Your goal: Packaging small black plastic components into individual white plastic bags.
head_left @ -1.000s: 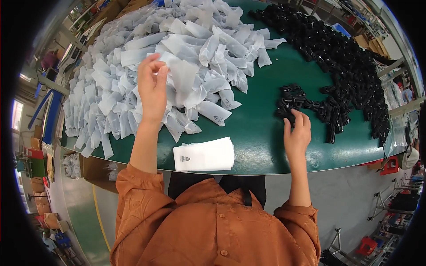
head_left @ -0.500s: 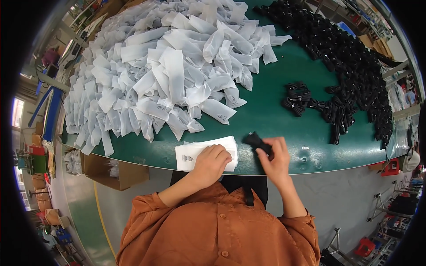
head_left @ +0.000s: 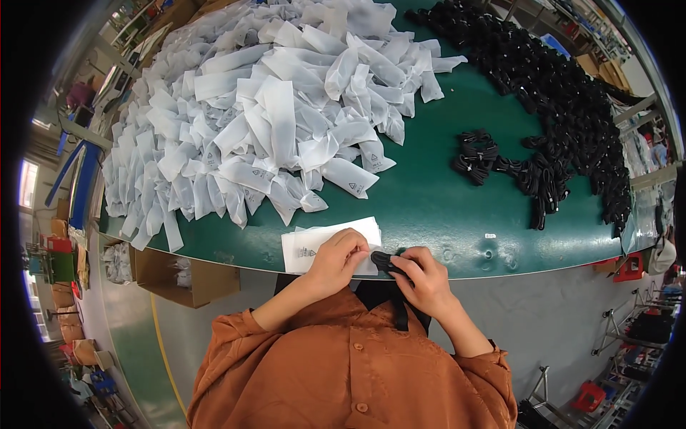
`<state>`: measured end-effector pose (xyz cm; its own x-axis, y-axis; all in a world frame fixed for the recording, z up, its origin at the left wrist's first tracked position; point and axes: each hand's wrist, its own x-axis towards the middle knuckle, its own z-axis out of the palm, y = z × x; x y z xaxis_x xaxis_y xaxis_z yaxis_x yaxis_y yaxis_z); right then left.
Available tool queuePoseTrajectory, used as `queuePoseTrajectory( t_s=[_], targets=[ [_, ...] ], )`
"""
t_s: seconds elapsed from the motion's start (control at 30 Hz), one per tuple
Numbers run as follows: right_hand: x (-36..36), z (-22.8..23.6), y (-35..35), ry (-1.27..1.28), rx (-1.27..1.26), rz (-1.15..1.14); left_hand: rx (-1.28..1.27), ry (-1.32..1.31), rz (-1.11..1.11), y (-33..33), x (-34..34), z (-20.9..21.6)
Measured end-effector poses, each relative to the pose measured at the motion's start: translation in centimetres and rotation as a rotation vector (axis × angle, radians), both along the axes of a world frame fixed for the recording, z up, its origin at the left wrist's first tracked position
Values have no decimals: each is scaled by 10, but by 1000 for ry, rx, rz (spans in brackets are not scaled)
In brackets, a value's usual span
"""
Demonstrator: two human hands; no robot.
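A stack of flat white plastic bags (head_left: 291, 250) lies at the table's near edge. Over its right part rests my left hand (head_left: 334, 256), with thumb and forefinger pinched on the edge of the top bag. Just right of the stack, my right hand (head_left: 423, 279) is closed round a bundled black cable (head_left: 386, 262). The bundle's front end points at the left fingertips and sits beside the bag edge. Part of the bundle is hidden under the right fingers.
Filled white bags (head_left: 279, 121) form a large heap on the green table (head_left: 429, 179). Several black cable bundles (head_left: 477, 154) lie at the right, before a long pile of them (head_left: 572, 107). Below the table's left edge stands a cardboard box (head_left: 189, 282) with white bags inside.
My right hand has brought the black cable bundle left and nearer to me, up to the bag stack. My left fingers have drawn together at the stack's right side.
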<state>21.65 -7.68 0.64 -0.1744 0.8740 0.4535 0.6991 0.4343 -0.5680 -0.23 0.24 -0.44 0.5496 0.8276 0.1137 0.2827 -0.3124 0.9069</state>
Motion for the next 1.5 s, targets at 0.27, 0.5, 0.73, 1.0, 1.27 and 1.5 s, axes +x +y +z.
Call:
queuePoseTrajectory(
  t_s=[0.27, 0.5, 0.73, 1.0, 1.27, 1.5],
  targets=[
    [0, -1, -2, 525, -682, -48, 308, 0, -106, 11, 3, 22],
    [-3, 11, 2, 988, -899, -153, 414, -4, -199, 8, 9, 29],
    [-12, 3, -2, 1119, -863, -249, 549, 55, -258, 6, 12, 39],
    [-15, 5, 2, 392, 32, 158, 236, -37, -170, 17, 8, 41],
    [47, 15, 71, 130, 218, -389, -260, -579, 120, 88, -18, 87],
    [116, -27, 104, -417, 57, -683, 496, -53, 322, 84, -23, 64]
  ],
)
